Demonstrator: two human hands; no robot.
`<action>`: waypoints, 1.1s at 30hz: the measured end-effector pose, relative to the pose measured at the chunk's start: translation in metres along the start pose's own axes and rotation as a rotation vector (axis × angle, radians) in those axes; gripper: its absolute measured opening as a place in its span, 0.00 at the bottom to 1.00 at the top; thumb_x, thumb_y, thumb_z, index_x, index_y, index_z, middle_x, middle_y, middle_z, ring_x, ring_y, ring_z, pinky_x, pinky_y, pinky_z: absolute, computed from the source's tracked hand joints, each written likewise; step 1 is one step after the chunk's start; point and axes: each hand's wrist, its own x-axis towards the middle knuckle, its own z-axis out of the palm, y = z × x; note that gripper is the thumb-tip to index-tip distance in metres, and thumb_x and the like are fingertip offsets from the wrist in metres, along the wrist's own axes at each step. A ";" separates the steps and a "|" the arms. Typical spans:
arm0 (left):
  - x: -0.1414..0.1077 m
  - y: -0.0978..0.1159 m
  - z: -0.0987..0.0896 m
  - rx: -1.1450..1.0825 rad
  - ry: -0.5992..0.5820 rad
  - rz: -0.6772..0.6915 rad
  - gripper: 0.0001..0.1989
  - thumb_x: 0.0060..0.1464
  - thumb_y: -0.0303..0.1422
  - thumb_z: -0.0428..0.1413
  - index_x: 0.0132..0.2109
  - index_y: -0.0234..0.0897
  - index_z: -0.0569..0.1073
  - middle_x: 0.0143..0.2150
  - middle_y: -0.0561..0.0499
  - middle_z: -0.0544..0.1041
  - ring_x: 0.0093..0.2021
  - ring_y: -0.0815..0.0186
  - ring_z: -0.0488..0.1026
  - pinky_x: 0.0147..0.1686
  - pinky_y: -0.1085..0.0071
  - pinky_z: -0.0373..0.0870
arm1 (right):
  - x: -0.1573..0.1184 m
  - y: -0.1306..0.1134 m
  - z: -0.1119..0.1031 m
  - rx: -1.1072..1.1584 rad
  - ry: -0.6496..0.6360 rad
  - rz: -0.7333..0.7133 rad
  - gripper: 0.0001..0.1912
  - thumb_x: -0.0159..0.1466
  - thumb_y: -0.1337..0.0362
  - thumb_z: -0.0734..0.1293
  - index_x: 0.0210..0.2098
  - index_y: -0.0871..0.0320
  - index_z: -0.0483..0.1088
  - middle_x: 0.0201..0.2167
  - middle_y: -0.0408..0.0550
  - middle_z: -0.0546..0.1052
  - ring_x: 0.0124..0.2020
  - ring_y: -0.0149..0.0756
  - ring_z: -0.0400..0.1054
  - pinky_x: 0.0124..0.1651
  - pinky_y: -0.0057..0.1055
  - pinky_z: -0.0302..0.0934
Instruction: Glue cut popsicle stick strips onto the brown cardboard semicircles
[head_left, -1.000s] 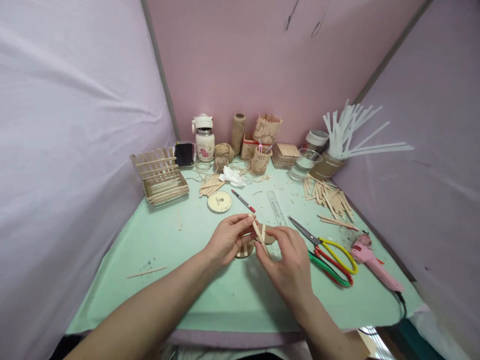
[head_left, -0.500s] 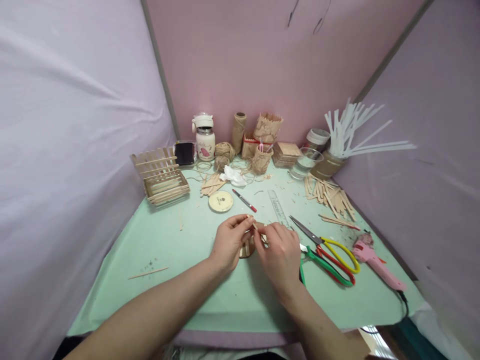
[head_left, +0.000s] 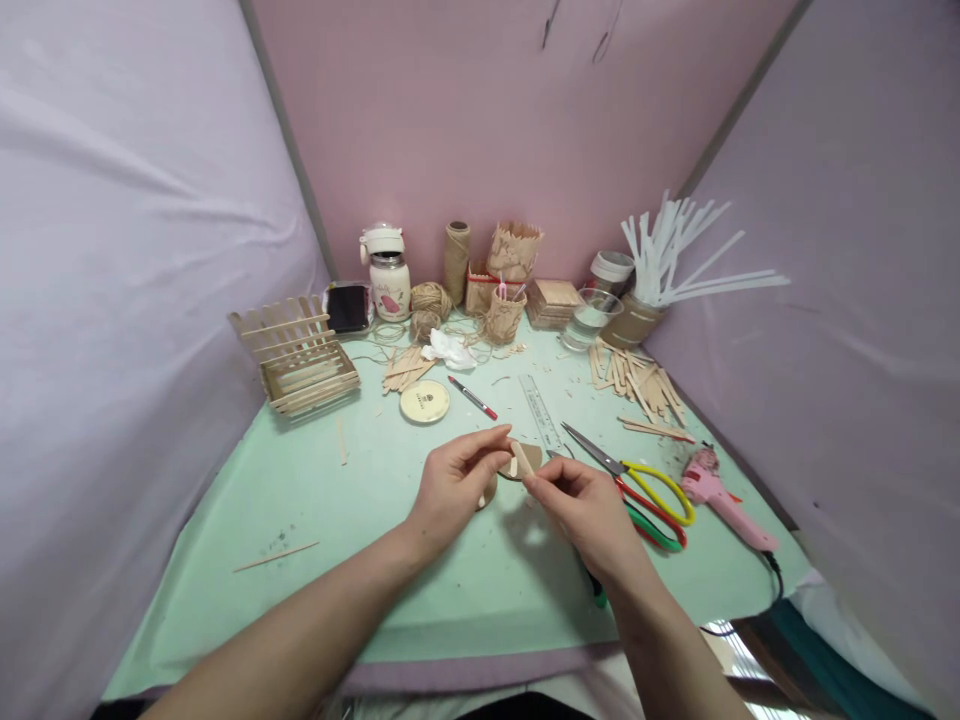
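A short craft stick (head_left: pixel 523 459) is pinched between the thumb and fingers of my right hand (head_left: pixel 589 508). Beside its upper end, the thumb and fingers of my left hand (head_left: pixel 454 482) are drawn together; whether they grip anything is hard to make out. Under the stick lies a brown flat piece (head_left: pixel 533 456) with a dark curved edge, partly covered by my fingers. A second small round piece (head_left: pixel 487 493) shows below my left hand. Green-handled cutters (head_left: pixel 654 530) are partly hidden beneath my right hand and forearm.
Scissors (head_left: pixel 652 487) and a pink glue gun (head_left: pixel 731 500) lie at right, near piled craft sticks (head_left: pixel 641 385). A ruler (head_left: pixel 540 412), a marker (head_left: pixel 472 397) and a round lid (head_left: pixel 424 401) lie ahead. At left stands a stick-built rack (head_left: pixel 311 375); a water cup (head_left: pixel 590 320) stands behind.
My right hand has drawn slightly away from the left and turned, so more of the craft stick shows. The brown piece beneath is more visible. The whole view has shifted slightly.
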 end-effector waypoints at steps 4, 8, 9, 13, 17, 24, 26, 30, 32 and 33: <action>-0.002 0.003 0.001 0.060 0.024 0.020 0.07 0.50 0.32 0.63 0.38 0.41 0.84 0.38 0.48 0.83 0.37 0.63 0.78 0.37 0.71 0.73 | 0.001 0.002 0.006 0.055 -0.012 0.036 0.17 0.49 0.51 0.74 0.22 0.59 0.71 0.18 0.40 0.68 0.21 0.28 0.57 0.24 0.28 0.49; -0.001 0.004 0.002 -0.001 0.034 -0.041 0.07 0.49 0.33 0.64 0.37 0.40 0.84 0.33 0.48 0.82 0.30 0.65 0.76 0.29 0.72 0.71 | 0.002 0.004 0.006 0.092 -0.032 0.070 0.17 0.50 0.51 0.74 0.23 0.59 0.71 0.17 0.38 0.67 0.20 0.27 0.54 0.23 0.27 0.47; -0.001 0.003 0.002 -0.019 0.034 -0.063 0.07 0.48 0.33 0.64 0.37 0.40 0.84 0.32 0.48 0.82 0.29 0.65 0.75 0.28 0.72 0.71 | 0.002 0.004 0.006 0.099 -0.036 0.074 0.17 0.50 0.50 0.74 0.24 0.59 0.71 0.17 0.38 0.66 0.19 0.26 0.54 0.22 0.27 0.47; -0.002 0.002 0.004 -0.045 0.030 -0.106 0.08 0.47 0.33 0.64 0.37 0.40 0.84 0.31 0.48 0.82 0.28 0.66 0.74 0.26 0.72 0.70 | 0.001 0.005 0.007 0.108 -0.036 0.073 0.17 0.51 0.51 0.74 0.25 0.59 0.71 0.19 0.38 0.67 0.20 0.27 0.55 0.23 0.27 0.48; -0.002 0.003 0.004 -0.039 0.017 -0.097 0.06 0.48 0.32 0.64 0.36 0.39 0.83 0.30 0.48 0.81 0.29 0.65 0.75 0.28 0.72 0.70 | 0.001 0.006 0.006 0.097 -0.046 0.063 0.18 0.51 0.50 0.74 0.25 0.58 0.71 0.19 0.38 0.67 0.21 0.27 0.56 0.24 0.27 0.49; 0.007 0.011 -0.003 -0.126 -0.128 -0.098 0.20 0.45 0.28 0.66 0.48 0.38 0.78 0.37 0.46 0.83 0.39 0.63 0.79 0.42 0.69 0.72 | 0.004 0.014 -0.008 -0.071 -0.058 -0.134 0.14 0.56 0.53 0.71 0.24 0.57 0.70 0.21 0.40 0.70 0.24 0.30 0.60 0.27 0.28 0.53; 0.009 0.012 -0.004 -0.094 -0.186 -0.139 0.15 0.44 0.28 0.66 0.43 0.36 0.79 0.36 0.45 0.83 0.37 0.63 0.78 0.39 0.70 0.72 | 0.003 0.014 -0.012 -0.152 -0.051 -0.240 0.12 0.58 0.56 0.70 0.24 0.57 0.70 0.23 0.42 0.71 0.26 0.32 0.63 0.30 0.29 0.56; 0.008 0.011 -0.006 0.030 -0.319 -0.142 0.09 0.46 0.30 0.64 0.38 0.36 0.81 0.33 0.46 0.81 0.30 0.66 0.75 0.29 0.73 0.68 | 0.001 0.011 -0.019 -0.322 -0.047 -0.386 0.10 0.60 0.60 0.68 0.24 0.56 0.70 0.23 0.42 0.72 0.27 0.34 0.65 0.32 0.30 0.59; 0.007 0.010 -0.008 0.139 -0.360 -0.098 0.08 0.48 0.31 0.63 0.38 0.36 0.81 0.32 0.47 0.81 0.30 0.66 0.74 0.30 0.73 0.67 | -0.001 0.009 -0.023 -0.397 -0.068 -0.413 0.10 0.61 0.61 0.67 0.24 0.55 0.70 0.24 0.43 0.73 0.28 0.34 0.66 0.32 0.30 0.59; 0.007 0.010 -0.010 0.202 -0.375 -0.068 0.08 0.48 0.31 0.63 0.38 0.36 0.81 0.33 0.47 0.81 0.31 0.66 0.74 0.31 0.73 0.67 | -0.002 0.008 -0.025 -0.433 -0.086 -0.427 0.10 0.62 0.62 0.66 0.24 0.55 0.70 0.24 0.43 0.74 0.28 0.34 0.67 0.32 0.30 0.60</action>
